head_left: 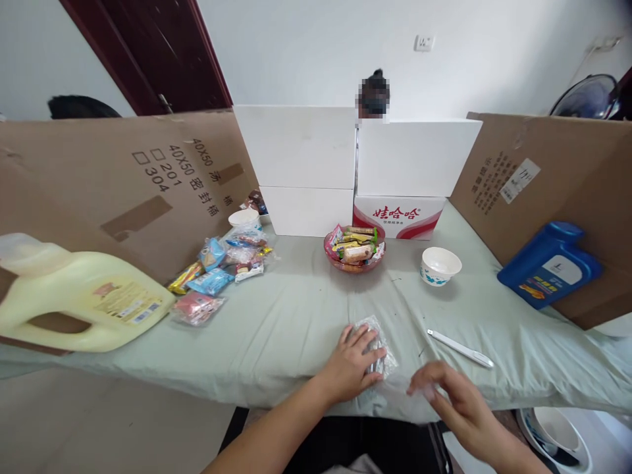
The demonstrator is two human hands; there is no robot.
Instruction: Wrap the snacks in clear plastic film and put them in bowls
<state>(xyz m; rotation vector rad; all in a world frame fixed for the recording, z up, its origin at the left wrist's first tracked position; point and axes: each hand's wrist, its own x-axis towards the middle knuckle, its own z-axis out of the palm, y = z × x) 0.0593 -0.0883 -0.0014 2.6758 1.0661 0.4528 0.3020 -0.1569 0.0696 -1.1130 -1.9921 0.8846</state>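
Observation:
My left hand [353, 365] lies flat on a clear plastic packet [381, 342] at the near edge of the table, fingers spread over it. My right hand [451, 398] hovers just to its right with fingers pinched on a thin clear piece of plastic [425, 392]. A white pen-like tool [459, 347] lies on the green cloth [296, 322] to the right. A red bowl of wrapped snacks [354, 249] stands at the table's middle, with a white paper cup [439, 265] to its right.
Several loose snack packets [222, 270] lie at the left, beside a yellow jug [74, 299] on its side. A blue jug [550, 263] leans at the right. Cardboard walls [123, 184] and white boxes [301, 148] close off the back. Another person's head shows behind the boxes.

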